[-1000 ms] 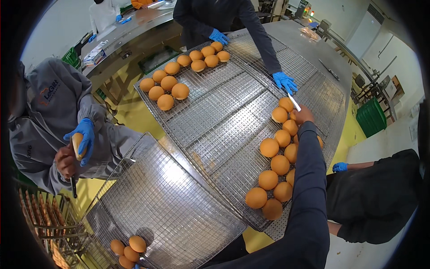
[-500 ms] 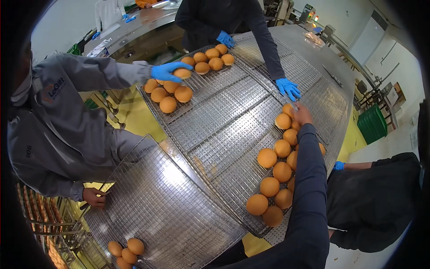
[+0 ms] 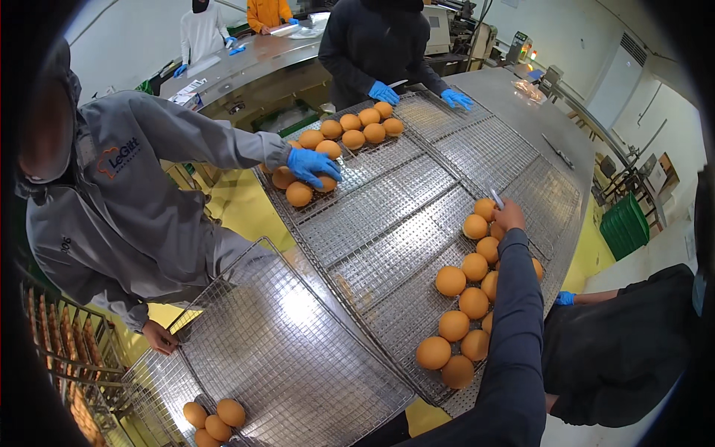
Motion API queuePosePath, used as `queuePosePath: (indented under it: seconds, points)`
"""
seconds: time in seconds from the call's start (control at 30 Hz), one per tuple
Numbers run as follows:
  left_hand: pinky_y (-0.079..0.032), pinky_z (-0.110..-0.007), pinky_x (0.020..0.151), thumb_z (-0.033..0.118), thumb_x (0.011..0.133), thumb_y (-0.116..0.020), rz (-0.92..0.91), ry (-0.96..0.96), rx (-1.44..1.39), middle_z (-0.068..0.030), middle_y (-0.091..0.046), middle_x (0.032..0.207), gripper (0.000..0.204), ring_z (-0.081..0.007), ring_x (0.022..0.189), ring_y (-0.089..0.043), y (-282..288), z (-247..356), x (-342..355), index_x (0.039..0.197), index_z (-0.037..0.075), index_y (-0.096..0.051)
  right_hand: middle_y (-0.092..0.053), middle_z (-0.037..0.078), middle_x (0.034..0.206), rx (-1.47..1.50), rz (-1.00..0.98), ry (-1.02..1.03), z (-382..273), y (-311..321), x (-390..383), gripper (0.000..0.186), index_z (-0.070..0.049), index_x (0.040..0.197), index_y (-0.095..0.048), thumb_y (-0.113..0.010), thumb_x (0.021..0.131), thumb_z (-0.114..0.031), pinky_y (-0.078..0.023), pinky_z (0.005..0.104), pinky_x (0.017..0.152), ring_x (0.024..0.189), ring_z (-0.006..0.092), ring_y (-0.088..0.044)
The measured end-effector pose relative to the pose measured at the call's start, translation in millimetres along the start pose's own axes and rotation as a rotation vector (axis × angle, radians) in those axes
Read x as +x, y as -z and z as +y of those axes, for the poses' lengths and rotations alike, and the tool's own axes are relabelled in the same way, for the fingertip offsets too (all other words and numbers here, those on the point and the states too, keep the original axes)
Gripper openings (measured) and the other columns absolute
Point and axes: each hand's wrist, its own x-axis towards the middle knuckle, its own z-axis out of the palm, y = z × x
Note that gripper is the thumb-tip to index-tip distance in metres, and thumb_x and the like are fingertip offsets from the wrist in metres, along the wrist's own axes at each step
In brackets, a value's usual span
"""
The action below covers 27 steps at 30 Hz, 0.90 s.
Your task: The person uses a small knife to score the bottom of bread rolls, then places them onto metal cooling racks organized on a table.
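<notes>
My right hand (image 3: 510, 214), bare below a dark sleeve, is closed round a thin silvery tool (image 3: 495, 198) at the far end of a row of round golden-brown buns (image 3: 474, 267). The tool's tip is beside the farthest bun (image 3: 485, 208); whether they touch I cannot tell. The buns lie on a wire rack (image 3: 387, 223) on the metal table, and my forearm hides some of them. My left hand does not show.
Across the table, a co-worker's gloved hands (image 3: 384, 93) rest near more buns (image 3: 353, 139). At left, another co-worker's gloved hand (image 3: 314, 167) covers a bun. A nearer rack (image 3: 298, 357) bears several buns (image 3: 217, 428). A knife-like tool (image 3: 558, 151) lies at right.
The far co-worker's hand has drawn back from beside my right hand. The left co-worker's gloved hand has lowered its bun onto the rack. My view has shifted slightly; my hand still grips the tool.
</notes>
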Motion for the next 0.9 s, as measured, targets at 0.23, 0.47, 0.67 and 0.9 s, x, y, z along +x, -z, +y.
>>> queuePosePath:
  seconds: [0.23,0.47,0.67,0.9]
  points:
    - [-0.038,-0.050,0.101,0.030,0.082,-0.070,0.074,0.053,-0.084,-0.0261,-0.048,0.128,0.061,-0.0413,0.118,-0.047,1,6,-3,0.132,0.002,-0.049,-0.069,0.013,0.073,0.439,0.092,0.170,-61,22,-54,0.018,0.000,0.082,-0.070,-0.072,0.074,-0.016,-0.051,0.0361,0.065,0.072,0.0236,-0.068]
    - [-0.039,-0.045,0.102,0.030,0.074,-0.079,0.159,0.224,-0.389,-0.0244,-0.051,0.126,0.076,-0.0366,0.117,-0.050,-14,-3,-15,0.131,-0.005,-0.046,-0.067,0.004,0.072,0.918,-0.336,0.347,-126,84,-199,0.010,0.000,0.082,-0.071,-0.073,0.076,-0.007,-0.044,0.0224,0.057,0.062,0.0069,-0.057]
    - [-0.041,-0.044,0.101,0.032,0.072,-0.080,0.178,0.364,-0.514,-0.0260,-0.056,0.123,0.075,-0.0379,0.114,-0.053,12,36,-10,0.130,-0.004,-0.048,-0.069,0.005,0.076,0.889,-0.836,0.296,-155,123,-305,0.008,0.000,0.084,-0.072,-0.072,0.078,-0.004,-0.047,0.0220,0.063,0.070,0.0084,-0.062]
    - [-0.027,-0.041,0.112,0.016,0.068,-0.083,0.189,0.482,-0.588,-0.0199,-0.038,0.139,0.090,-0.0338,0.131,-0.035,-25,10,-22,0.139,-0.004,-0.032,-0.072,0.009,0.084,0.872,-1.306,0.150,-166,77,-444,0.012,0.002,0.090,-0.071,-0.070,0.078,0.000,-0.047,0.0207,0.064,0.071,0.0081,-0.061]
